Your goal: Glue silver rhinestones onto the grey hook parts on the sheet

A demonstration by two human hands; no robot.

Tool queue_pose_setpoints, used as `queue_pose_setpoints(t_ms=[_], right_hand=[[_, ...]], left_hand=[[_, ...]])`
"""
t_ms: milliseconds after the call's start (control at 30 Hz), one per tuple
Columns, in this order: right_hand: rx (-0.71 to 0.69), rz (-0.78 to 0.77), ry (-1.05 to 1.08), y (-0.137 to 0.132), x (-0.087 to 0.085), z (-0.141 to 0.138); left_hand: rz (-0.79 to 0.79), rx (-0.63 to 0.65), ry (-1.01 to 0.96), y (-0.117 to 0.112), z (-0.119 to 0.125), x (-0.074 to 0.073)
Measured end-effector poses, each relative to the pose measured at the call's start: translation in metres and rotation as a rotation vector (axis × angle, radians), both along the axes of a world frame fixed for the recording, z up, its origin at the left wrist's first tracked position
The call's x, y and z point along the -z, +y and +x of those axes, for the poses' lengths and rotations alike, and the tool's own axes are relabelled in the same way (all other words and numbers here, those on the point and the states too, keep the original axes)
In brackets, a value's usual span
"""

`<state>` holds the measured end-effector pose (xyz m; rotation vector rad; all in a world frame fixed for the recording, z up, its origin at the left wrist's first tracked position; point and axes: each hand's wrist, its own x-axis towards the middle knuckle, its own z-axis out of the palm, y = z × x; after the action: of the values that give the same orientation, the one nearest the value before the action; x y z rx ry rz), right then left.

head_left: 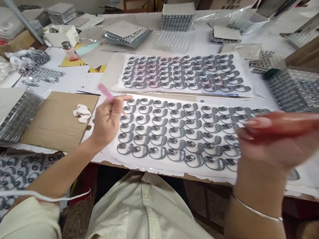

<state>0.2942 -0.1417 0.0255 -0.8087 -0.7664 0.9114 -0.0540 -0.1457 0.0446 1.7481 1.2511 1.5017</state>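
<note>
My left hand (107,119) is over the left end of the nearer white board (205,171), its index finger stretched toward the back row. It is closed on a slim pink stick (105,90) that slants down through the fingers, with a thin yellowish tip near the pieces. Rows of grey, curled, ring-like pieces (158,151) with round shiny heads cover this board. My right hand (277,139) is raised close to the camera, above the board's right end. Motion blurs its bent fingers, so I cannot tell whether they hold anything.
A second white board (249,90) with similar pieces lies behind. Brown cardboard (57,122) with a crumpled tissue (82,112) sits left. Around them are stacked trays (178,18), a small bottle (69,51) and a green-edged box (275,82). A white cord (41,195) crosses my left arm.
</note>
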Motion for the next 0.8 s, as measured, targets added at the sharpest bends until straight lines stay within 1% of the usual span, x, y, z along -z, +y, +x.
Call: queue_pose_setpoints(t_ms=[67, 133, 233, 333, 433, 533, 600, 700, 800], right_hand=[[-0.006, 0.026, -0.084, 0.019, -0.006, -0.029], [-0.061, 0.007, -0.104, 0.029, -0.015, -0.05], [-0.106, 0.079, -0.174, 0.035, -0.025, -0.067], [-0.107, 0.152, -0.254, 0.038, -0.026, -0.075], [-0.135, 0.147, -0.278, 0.04, -0.023, -0.08], [-0.189, 0.071, -0.285, 0.038, -0.021, -0.083], [-0.202, 0.056, -0.304, 0.035, -0.022, -0.083], [-0.191, 0.096, -0.378, 0.031, -0.021, -0.087], [-0.118, 0.065, -0.443, 0.028, -0.009, -0.094]], left_hand=[[-0.07, 0.124, -0.066, 0.005, 0.013, 0.0], [-0.114, 0.204, -0.114, 0.007, 0.02, 0.003], [-0.131, 0.241, -0.124, 0.008, 0.022, 0.012], [-0.113, 0.28, -0.107, 0.01, 0.021, 0.023], [-0.007, 0.324, -0.008, 0.012, 0.022, 0.028], [0.152, 0.368, 0.118, 0.011, 0.028, 0.031], [0.27, 0.418, 0.188, 0.008, 0.033, 0.034], [0.432, 0.455, 0.368, 0.0, 0.035, 0.041], [0.558, 0.441, 0.552, -0.008, 0.03, 0.048]])
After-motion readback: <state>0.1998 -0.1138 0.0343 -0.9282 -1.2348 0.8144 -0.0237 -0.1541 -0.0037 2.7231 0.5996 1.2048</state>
